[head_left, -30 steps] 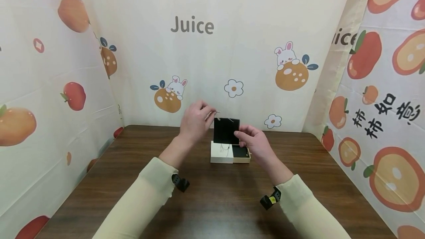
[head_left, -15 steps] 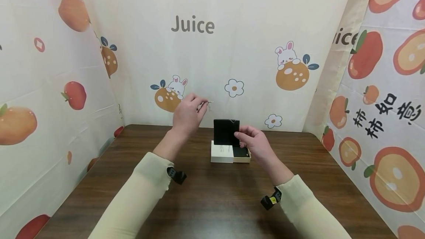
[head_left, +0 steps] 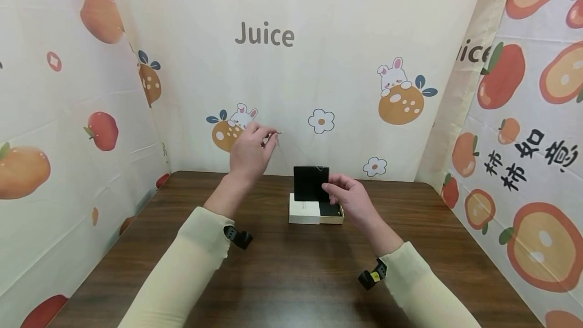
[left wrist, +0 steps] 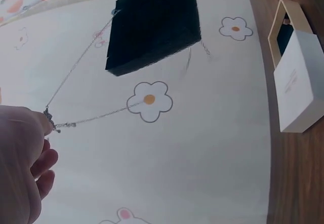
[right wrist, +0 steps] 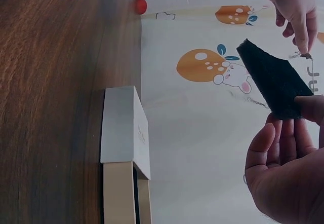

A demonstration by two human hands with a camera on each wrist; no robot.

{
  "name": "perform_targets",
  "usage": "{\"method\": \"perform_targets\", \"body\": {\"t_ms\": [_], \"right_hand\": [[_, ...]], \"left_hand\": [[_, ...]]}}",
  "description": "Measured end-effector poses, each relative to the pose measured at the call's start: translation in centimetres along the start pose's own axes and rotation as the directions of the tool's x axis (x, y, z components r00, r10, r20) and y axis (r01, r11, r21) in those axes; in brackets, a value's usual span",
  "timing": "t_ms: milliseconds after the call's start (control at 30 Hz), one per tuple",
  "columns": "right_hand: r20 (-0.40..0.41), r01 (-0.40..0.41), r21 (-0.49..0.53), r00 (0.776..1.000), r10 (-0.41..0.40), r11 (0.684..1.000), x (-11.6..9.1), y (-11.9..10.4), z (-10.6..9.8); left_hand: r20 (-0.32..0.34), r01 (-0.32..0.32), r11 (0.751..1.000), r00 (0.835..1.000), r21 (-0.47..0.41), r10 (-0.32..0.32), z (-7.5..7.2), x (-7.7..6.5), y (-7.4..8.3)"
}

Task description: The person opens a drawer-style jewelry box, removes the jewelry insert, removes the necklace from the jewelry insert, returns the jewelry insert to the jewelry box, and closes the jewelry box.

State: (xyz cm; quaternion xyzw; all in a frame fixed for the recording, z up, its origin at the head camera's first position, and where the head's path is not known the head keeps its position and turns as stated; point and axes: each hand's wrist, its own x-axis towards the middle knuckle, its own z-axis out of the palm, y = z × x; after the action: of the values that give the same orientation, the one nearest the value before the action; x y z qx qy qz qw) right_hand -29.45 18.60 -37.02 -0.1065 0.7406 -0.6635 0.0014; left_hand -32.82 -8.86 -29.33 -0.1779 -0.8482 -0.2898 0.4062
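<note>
Up against the curtain, my left hand (head_left: 249, 153) pinches the small dark end of a thin silver necklace (left wrist: 49, 116) between thumb and fingers. Two strands of its chain run from there to a black square jewelry-box insert pad (head_left: 310, 183), one meeting the pad's edge in the left wrist view. My right hand (head_left: 348, 191) holds that pad by its right side, thumb in front and fingers behind. Below the pad stands a white sleeve box (head_left: 303, 211) with its cream inner drawer (head_left: 331, 220) slid partly out to the right. Black lining shows inside the drawer.
The box rests on a dark brown wooden table (head_left: 291, 272) near its far edge. Behind it hangs a printed curtain (head_left: 346, 29) with fruit, rabbits and flowers; more printed cloth covers both sides.
My left hand has moved up and to the left with the necklace end, drawing the chain away from the pad. The right hand and pad have sunk slightly; the box has stayed put.
</note>
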Motion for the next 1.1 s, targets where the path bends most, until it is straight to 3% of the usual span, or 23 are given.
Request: {"method": "perform_targets", "body": {"t_ms": [533,1100], "right_hand": [[0.007,0.011,0.014,1.0,-0.011,1.0,-0.1,0.4,-0.2],[0.012,0.016,0.013,1.0,-0.016,1.0,0.1,0.8,-0.3]], "left_hand": [[-0.077,0.09,0.996,0.993,-0.02,-0.091,-1.6,1.2,-0.6],[-0.117,0.087,0.996,0.989,-0.029,-0.09,-2.1,1.5,-1.2]]}}
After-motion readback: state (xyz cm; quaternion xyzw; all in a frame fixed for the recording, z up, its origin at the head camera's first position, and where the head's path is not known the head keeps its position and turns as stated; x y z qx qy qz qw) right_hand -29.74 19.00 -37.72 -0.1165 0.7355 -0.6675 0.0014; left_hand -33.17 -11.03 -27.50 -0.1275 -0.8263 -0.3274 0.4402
